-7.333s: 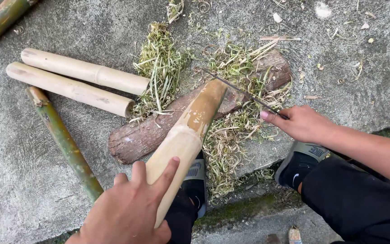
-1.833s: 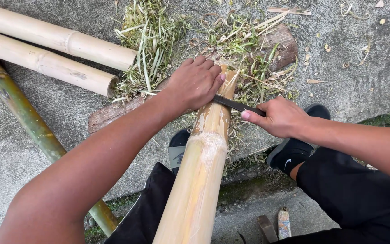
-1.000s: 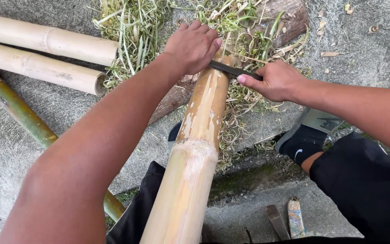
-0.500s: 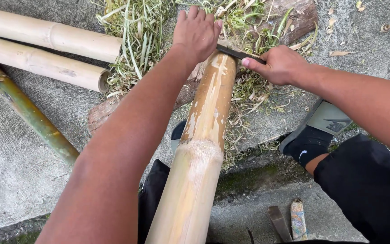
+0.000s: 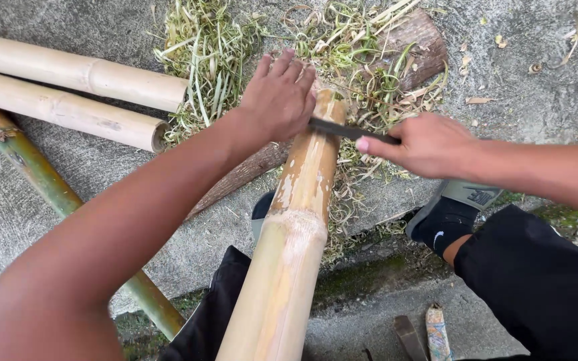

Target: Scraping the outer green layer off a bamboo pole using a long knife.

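Left hand (image 5: 279, 100) lies palm down, fingers together and slightly curled, over the far end of the peeled bamboo pole (image 5: 292, 234). That pole runs from the bottom edge of the view up the middle, its far end resting on a dark log (image 5: 409, 47).

Right hand (image 5: 429, 144) is closed in a fist round the handle of a dark knife blade (image 5: 339, 129). The blade lies flat across the pole just below the left hand's fingers; its tip seems to pass under the left palm, though this is hard to confirm.

Shavings (image 5: 212, 60), green and straw-coloured, heaped around the log and the pole's end.

Left of the work: 2 pale peeled bamboo lengths (image 5: 68, 93) side by side, cut off by the left edge. Below them 1 green unpeeled stalk (image 5: 41, 177) runs diagonally, partly behind the left forearm.

Open concrete ground (image 5: 543, 80) to the upper right, with only scattered chips. Room is tight near the bottom: black trousers and a dark shoe (image 5: 449, 214) crowd the pole's right side.

At the bottom edge, 2 small flat objects (image 5: 426, 334) lie on the ground, partly cut off; cannot tell what they are.
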